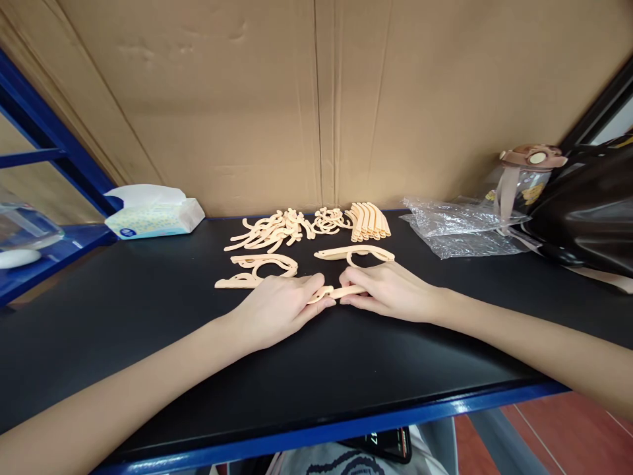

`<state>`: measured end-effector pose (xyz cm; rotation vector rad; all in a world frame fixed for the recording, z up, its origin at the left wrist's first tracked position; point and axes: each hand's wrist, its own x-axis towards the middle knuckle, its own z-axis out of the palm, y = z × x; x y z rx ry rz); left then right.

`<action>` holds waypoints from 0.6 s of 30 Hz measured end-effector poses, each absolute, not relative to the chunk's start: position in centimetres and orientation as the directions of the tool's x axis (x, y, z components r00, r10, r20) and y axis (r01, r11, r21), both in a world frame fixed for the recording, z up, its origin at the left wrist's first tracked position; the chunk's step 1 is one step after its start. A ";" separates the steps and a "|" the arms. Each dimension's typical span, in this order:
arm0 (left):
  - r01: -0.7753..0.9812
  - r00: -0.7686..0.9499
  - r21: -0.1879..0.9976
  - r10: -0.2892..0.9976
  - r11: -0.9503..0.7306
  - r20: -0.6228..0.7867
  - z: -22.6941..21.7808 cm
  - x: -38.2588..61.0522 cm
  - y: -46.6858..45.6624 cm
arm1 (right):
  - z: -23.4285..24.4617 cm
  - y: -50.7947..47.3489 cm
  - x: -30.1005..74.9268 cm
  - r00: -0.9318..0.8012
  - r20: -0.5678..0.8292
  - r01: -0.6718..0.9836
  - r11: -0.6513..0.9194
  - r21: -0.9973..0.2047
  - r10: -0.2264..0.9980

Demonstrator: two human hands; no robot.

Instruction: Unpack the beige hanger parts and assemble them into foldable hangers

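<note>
The left hand (279, 303) is closed, thumb and fingers clamped on the left beige piece (321, 294), and the right hand (393, 290) pinches the right beige piece (349, 291). Both pieces are held end to end above the middle of the desk (316, 369); whether the ends are locked or merely meeting cannot be told. The step in hand appears to be work on that junction; a move there would call for a firm pinch on either side, with the ends kept in line.

Nearest, beneath the front edge, a phone (390, 443) lies on the person's lap, with red floor (539, 435) to the right. Just beyond the hands lie a left hooked set (281, 261) and a right hooked set (356, 253), each of beige bars with a curved part. Nearer the back edge come a loose heap of arms (277, 231), a small pile of hooks (330, 221) and a neat row of arms (368, 221).

A tissue box (153, 216) sits by the back left corner. Toward the back right corner are clear plastic (459, 227), a bottle (531, 178) and a black bag (583, 204). Cardboard (237, 105) walls the back edge.
</note>
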<state>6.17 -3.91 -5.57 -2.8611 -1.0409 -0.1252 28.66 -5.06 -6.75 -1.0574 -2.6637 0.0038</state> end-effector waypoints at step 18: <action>0.692 0.721 -0.075 0.691 -0.718 0.041 -5.3 6.3 -4.1 | -6.8 -5.2 28.6 -0.711 0.221 0.676 0.736 -0.049 0.668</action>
